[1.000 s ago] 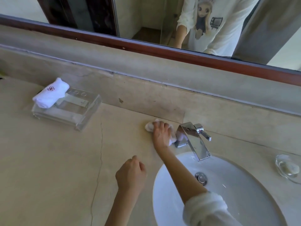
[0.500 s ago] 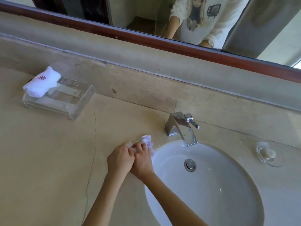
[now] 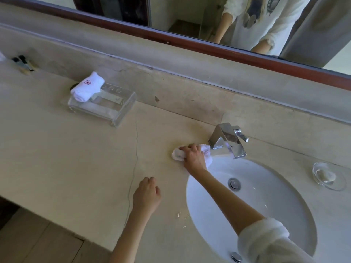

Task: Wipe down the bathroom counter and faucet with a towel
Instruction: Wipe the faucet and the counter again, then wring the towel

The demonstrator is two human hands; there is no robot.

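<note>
right hand (image 3: 194, 157): clamped on crumpled white towel (image 3: 177, 154), pressing it to the counter (image 3: 76, 158) | towel: under that hand, just left of the faucet (image 3: 227, 139), by the sink (image 3: 275, 202) rim | left hand (image 3: 147, 194): loosely curled, holding nothing, over the counter nearer the person | hands: apart
</note>
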